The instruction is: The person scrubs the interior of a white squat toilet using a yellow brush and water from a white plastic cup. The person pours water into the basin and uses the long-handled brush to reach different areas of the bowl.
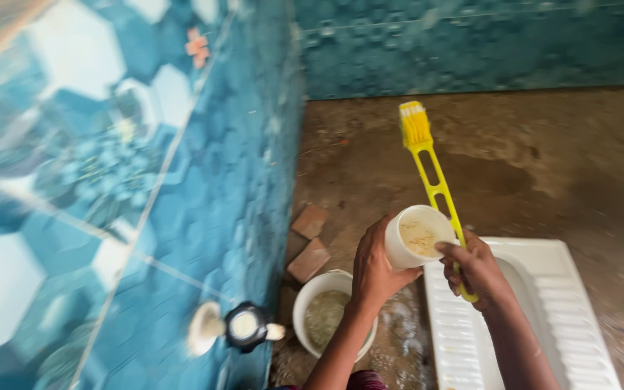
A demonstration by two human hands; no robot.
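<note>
1. Tap (245,326) on blue tiled wall (110,180), far left; white bucket (319,307) of murky water just below it on the floor.
2. Left hand (373,271) – grip closed around white cup (414,235) holding pale grit; probably light, rigid plastic, likely slippery wet – hold by wall.
3. Right hand (474,263) – grip closed on yellow brush (431,180) handle, bristles up, above the squat pan (536,310); thumb touches cup rim.

1. The left hand (373,269) is raised in front of the body, fingers curled in a grip, forearm going up from below.
2. The right hand (477,266) is closed in a fist, thumb pointing left.
</note>
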